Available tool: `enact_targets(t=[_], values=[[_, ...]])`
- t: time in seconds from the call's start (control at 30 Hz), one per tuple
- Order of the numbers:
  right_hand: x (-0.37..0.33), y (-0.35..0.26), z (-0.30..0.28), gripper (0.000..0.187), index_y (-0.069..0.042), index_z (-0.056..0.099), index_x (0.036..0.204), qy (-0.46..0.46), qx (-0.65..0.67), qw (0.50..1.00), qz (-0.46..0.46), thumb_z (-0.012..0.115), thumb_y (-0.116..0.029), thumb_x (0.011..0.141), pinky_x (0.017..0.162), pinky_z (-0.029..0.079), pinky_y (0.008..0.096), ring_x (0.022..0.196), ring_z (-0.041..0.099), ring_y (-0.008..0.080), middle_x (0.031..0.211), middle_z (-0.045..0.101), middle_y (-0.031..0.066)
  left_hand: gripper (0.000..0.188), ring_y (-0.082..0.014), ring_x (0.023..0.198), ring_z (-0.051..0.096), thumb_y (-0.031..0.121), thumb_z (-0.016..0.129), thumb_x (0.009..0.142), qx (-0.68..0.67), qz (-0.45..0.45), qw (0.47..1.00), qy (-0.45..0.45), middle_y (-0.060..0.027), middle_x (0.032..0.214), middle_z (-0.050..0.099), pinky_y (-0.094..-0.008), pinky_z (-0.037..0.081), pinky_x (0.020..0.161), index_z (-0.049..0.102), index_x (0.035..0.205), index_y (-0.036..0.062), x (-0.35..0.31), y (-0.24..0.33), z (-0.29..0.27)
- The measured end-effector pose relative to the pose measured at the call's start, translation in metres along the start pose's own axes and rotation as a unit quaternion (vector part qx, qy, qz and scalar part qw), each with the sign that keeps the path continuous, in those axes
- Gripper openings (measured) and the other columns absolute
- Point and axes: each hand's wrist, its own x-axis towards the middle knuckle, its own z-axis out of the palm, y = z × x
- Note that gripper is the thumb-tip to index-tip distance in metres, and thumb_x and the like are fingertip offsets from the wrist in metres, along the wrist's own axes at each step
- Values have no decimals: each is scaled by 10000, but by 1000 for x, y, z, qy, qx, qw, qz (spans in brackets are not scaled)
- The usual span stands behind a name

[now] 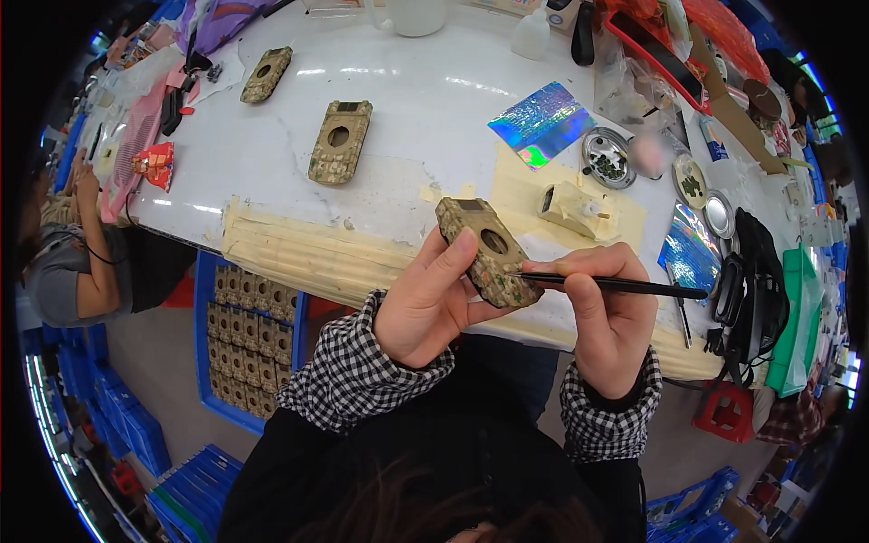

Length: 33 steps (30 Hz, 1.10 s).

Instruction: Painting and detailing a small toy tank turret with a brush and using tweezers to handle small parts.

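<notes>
My left hand (423,303) is closed round a camouflage-patterned model tank hull (507,271), tilted above the table's near edge, with a round hole in its top. The thumb lies along its left side. In my right hand (608,312) are slim black tweezers (634,285), pinched between thumb and fingers and lying almost level. Their fine tip meets the lower part of the hull's top. Whether a small part is at the tip is too small to tell. Two similar hulls, a nearer one (341,142) and a farther one (267,74), lie on the white table.
Right of the hulls lie a shiny holographic sheet (541,125), a round tin (608,157) of small dark green pieces and a beige block (572,210) on masking tape. A black bag (756,290) lies at the right edge. A blue crate (206,362) of many hulls stands below left.
</notes>
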Motion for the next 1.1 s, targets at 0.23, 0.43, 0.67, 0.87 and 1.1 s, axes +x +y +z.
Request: enact_targets(t=[0.23,0.43,0.67,0.87,1.1], values=[[1,0,1,191,28,510,945,2,-1,1000,-2,558,-155,963,813,512,301,905,665,222,912,663,169,492,-250,1180,555,418,301,1032,-7,-3,1000,0,-138,1262,552,-426,459,1028,393,1322,33,1,0,0],[0,1,-2,188,27,511,947,-10,-27,1000,-11,558,-154,964,813,502,294,903,661,213,919,665,172,440,-226,1183,550,348,415,1018,-38,-5,999,-28,-96,1306,496,-423,507,961,289,1364,108,2,1,-2],[0,2,-3,184,25,509,949,-15,-35,999,-17,559,-151,963,816,504,296,901,662,214,915,666,174,453,-229,1196,541,351,416,1017,-40,-8,999,-25,-102,1320,487,-428,504,966,283,1372,103,2,0,-2],[0,1,-1,180,27,507,951,1,6,1000,1,556,-146,964,824,508,302,905,664,219,914,665,175,491,-253,1187,550,412,301,1033,-6,-6,1000,3,-138,1281,543,-427,462,1022,384,1338,37,1,1,3],[0,0,-3,179,26,509,945,-8,-32,999,-2,555,-145,964,823,508,303,898,664,215,918,669,181,463,-233,1194,542,362,417,1015,-34,-10,999,-27,-109,1320,487,-431,499,971,287,1371,95,2,1,-2]])
